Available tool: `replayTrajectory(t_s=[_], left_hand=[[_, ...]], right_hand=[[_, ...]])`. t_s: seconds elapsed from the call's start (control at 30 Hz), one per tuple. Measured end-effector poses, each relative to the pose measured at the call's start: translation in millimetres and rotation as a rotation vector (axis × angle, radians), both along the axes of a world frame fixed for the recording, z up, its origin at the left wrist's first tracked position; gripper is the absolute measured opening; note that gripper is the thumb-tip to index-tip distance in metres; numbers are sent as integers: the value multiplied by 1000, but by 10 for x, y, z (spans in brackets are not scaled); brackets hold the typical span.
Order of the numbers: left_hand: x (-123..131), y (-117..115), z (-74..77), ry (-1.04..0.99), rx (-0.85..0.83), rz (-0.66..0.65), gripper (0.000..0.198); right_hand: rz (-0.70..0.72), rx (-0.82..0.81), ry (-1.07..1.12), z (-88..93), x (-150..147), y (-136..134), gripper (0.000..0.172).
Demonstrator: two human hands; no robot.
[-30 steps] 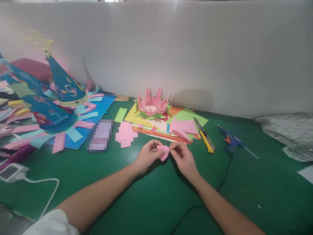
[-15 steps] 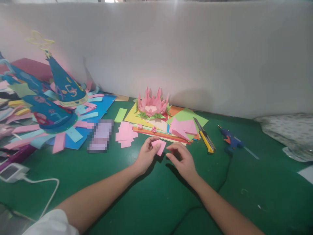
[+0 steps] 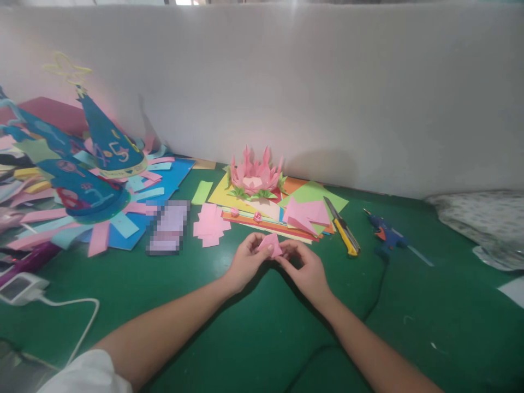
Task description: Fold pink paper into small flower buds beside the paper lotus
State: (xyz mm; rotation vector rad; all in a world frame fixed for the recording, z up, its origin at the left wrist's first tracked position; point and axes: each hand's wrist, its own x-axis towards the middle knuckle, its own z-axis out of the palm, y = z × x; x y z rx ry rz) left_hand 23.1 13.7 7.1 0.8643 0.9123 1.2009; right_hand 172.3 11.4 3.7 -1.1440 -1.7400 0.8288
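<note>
A small piece of pink paper [image 3: 270, 245], partly folded, is held between my two hands above the green table [image 3: 262, 333]. My left hand [image 3: 246, 261] pinches its left side with the thumb on top. At its lower right corner, the thumb and fingers of my right hand [image 3: 305, 266] close on the paper. Just beyond lie two little pink paper roses [image 3: 257, 216] on stacked coloured sheets [image 3: 278, 225]. Behind them stands a pink paper lotus [image 3: 256, 177] with green leaves. A pile of pink paper squares [image 3: 210, 225] lies left of my hands.
To the right are a yellow utility knife [image 3: 346, 234] and a blue glue gun [image 3: 387, 230] with its cord. On the left stand blue paper cone hats [image 3: 108, 142], a phone [image 3: 168, 226] and a white charger [image 3: 22, 287] with a cable. A white partition [image 3: 327, 93] rises behind.
My right hand has moved left and taken hold of the paper's right corner. The paper has turned and now looks more folded.
</note>
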Motion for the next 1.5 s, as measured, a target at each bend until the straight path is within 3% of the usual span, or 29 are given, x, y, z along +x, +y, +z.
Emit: replayTrajectory(t_s=[0.23, 0.5, 0.8, 1.13, 1.5], left_hand=[[2, 0, 46, 38, -37, 8, 31], [11, 0, 27, 18, -59, 4, 33], [5, -12, -20, 55, 5, -80, 30], [-31, 10, 28, -101, -146, -69, 34], [-58, 36, 24, -147, -169, -71, 30]], right_hand=[[-36, 61, -27, -33, 27, 34, 18], [-15, 168, -85, 63, 32, 17, 10], [-49, 98, -36, 34, 52, 35, 4], [-21, 111, -37, 36, 47, 45, 6], [47, 84, 5, -6, 51, 49, 8]])
